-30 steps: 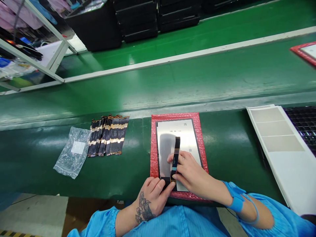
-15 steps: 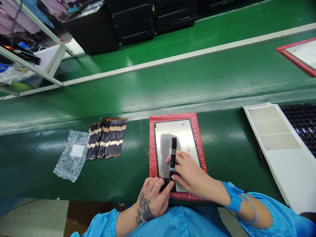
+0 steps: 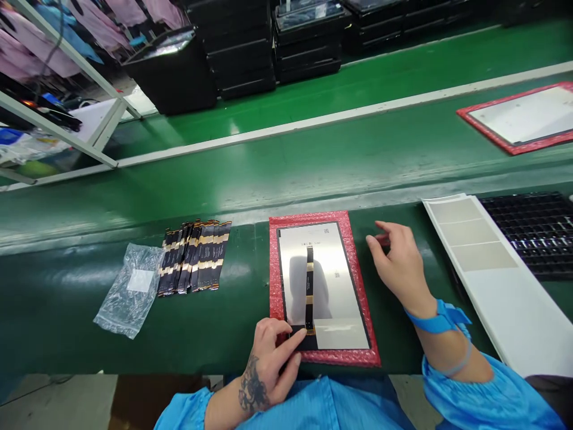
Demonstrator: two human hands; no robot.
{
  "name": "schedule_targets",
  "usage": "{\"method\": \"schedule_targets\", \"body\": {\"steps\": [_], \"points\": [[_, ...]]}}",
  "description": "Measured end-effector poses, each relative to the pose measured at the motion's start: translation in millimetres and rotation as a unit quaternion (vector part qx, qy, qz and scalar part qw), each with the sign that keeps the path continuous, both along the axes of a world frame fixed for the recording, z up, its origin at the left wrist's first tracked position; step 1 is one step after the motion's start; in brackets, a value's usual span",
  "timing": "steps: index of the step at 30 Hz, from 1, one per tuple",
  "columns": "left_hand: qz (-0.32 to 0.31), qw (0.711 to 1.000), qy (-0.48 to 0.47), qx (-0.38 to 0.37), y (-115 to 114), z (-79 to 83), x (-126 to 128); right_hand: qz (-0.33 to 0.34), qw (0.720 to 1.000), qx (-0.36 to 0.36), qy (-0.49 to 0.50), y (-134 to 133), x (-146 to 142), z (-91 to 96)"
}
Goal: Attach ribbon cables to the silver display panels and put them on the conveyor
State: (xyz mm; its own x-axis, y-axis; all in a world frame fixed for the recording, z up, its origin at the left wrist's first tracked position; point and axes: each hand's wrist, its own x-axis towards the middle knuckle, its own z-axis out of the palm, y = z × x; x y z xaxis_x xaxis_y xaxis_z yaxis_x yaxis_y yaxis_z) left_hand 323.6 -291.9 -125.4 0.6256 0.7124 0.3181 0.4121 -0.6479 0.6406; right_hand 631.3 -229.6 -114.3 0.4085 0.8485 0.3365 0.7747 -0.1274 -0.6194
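Note:
A silver panel [image 3: 333, 280] lies face down on a red bubble-wrap sheet [image 3: 274, 280] on the green bench in front of me. A black and gold flex cable [image 3: 309, 289] lies lengthwise along the panel's middle. My left hand [image 3: 273, 358] presses its fingertips on the black lower end of the cable at the panel's near edge, fingers held together. My right hand [image 3: 398, 266] hovers just right of the red sheet, fingers loosely curled and apart, holding nothing. A blue strap [image 3: 436, 319] wraps that wrist.
Several loose flex cables [image 3: 194, 257] lie fanned out to the left, beside a clear plastic bag [image 3: 129, 289]. A white sheet [image 3: 487, 269] and a black tray [image 3: 532, 233] sit at the right. Another red-wrapped panel [image 3: 519, 119] rests on the far belt. Black crates [image 3: 242, 45] are stacked behind.
My right hand has lifted off the flex cable and moved right, off the panel. The cable now lies flat along the panel. My left hand stays at its lower end.

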Motion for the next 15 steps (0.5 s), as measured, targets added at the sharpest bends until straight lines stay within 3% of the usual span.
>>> {"method": "schedule_targets", "body": {"steps": [2,3,4,5,7,8,9,11,15], "points": [[0.071,0.987,-0.054,-0.135,1.3,9.9,-9.2,0.032,0.98,-0.096,0.169,-5.3,-0.6,4.4],[0.121,0.96,-0.098,-0.233,2.1,16.9,-13.0,0.049,0.959,-0.14,0.242,-8.7,-2.2,7.0],[0.173,0.911,-0.151,-0.342,3.1,25.0,-15.7,0.064,0.937,-0.176,0.296,-12.3,-3.9,9.7],[0.216,0.842,-0.209,-0.447,4.2,33.6,-17.2,0.072,0.92,-0.204,0.325,-15.7,-5.4,12.2],[0.27,0.709,-0.281,-0.588,6.8,50.2,-16.1,0.073,0.913,-0.253,0.313,-21.4,-7.1,15.9],[0.278,0.667,-0.291,-0.627,8.5,57.1,-13.7,0.078,0.912,-0.282,0.288,-23.5,-7.5,17.1],[0.281,0.644,-0.288,-0.651,10.6,62.3,-10.4,0.091,0.909,-0.314,0.259,-24.9,-7.9,17.9],[0.271,0.64,-0.263,-0.669,16.9,67.5,-2.3,0.121,0.901,-0.364,0.205,-26.3,-9.2,18.9],[0.208,0.687,-0.219,-0.661,37.3,62.8,14.4,0.147,0.894,-0.381,0.185,-26.2,-12.9,19.7]]}}
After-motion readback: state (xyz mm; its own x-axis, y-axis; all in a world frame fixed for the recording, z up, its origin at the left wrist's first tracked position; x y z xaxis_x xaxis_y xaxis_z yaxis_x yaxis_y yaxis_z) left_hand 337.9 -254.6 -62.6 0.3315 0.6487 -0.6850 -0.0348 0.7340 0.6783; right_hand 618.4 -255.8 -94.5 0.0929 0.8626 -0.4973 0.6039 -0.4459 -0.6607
